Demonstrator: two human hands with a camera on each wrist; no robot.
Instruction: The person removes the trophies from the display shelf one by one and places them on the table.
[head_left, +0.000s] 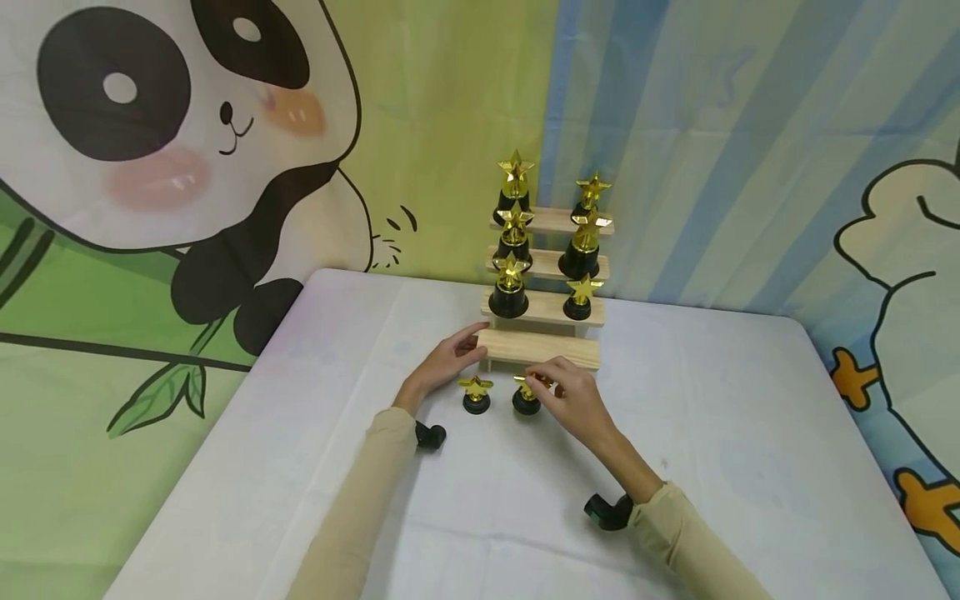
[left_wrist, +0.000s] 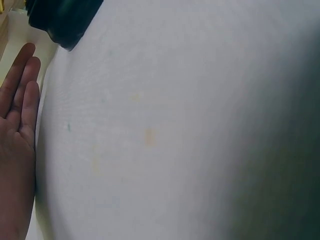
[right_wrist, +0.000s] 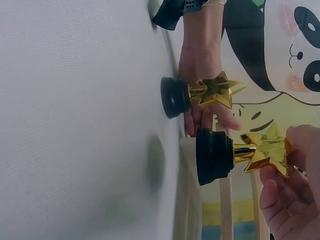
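My right hand (head_left: 576,402) pinches a small gold star trophy (right_wrist: 217,156) by the star's points, its black base hanging just above the white table. To its left, a matching star trophy (head_left: 476,397) stands upright on the table. My left hand (head_left: 444,363) is beside the left end of the lowest wooden step (head_left: 538,348), fingers extended and thumb apart. In the left wrist view, the fingers of the left hand (left_wrist: 20,110) lie straight along the table, holding nothing.
A wooden stepped stand rises at the back of the table (head_left: 315,375). Its upper steps carry several star trophies, among them one at the front left (head_left: 510,292) and one at the front right (head_left: 580,300). Behind hangs a printed cloth (head_left: 450,100) with a panda.
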